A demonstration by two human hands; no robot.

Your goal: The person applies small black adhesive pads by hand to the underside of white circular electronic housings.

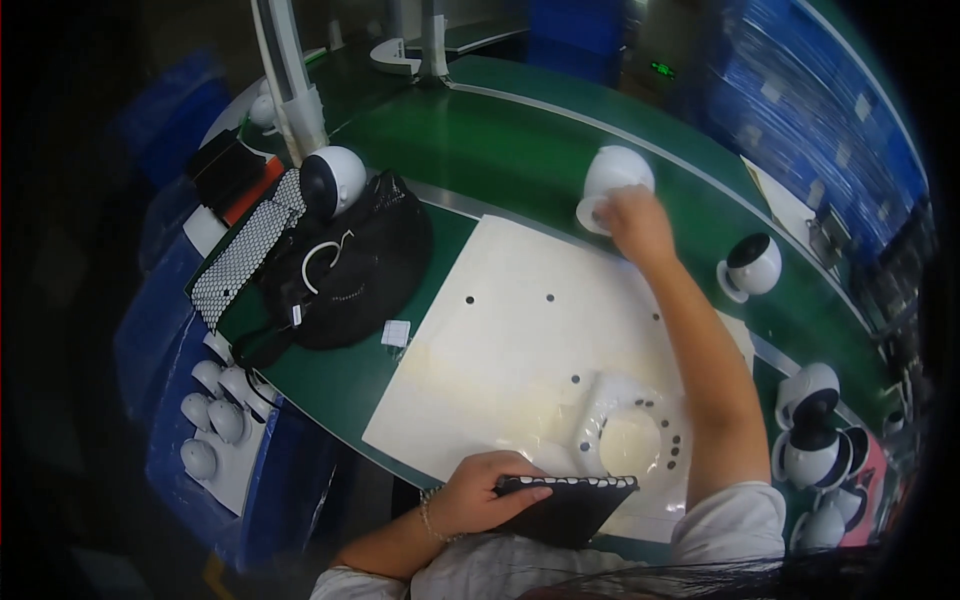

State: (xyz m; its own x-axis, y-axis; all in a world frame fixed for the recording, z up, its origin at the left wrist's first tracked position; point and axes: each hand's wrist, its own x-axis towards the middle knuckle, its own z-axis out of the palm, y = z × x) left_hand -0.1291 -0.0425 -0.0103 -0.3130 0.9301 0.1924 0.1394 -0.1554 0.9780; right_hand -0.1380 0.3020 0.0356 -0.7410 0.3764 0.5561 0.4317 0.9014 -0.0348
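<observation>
A white camera point(618, 170) with a rounded body and a disc foot is at the far edge of the white board point(500, 350), over the green belt point(500, 125). The right hand point(636, 222), its arm stretched far forward, has its fingers closed on the camera's lower part by the foot; whether the foot touches the belt, I cannot tell. The camera is well apart from the left hand point(487, 492), which is near the body, gripping a black panel point(565, 515) with a white-dotted edge, thumb on top. Between the hands, a white ring point(592, 415) lies on the board. Right of the right forearm, a black-faced camera point(762, 268) stands on the belt. Left of the board lies a black bag point(375, 275).
</observation>
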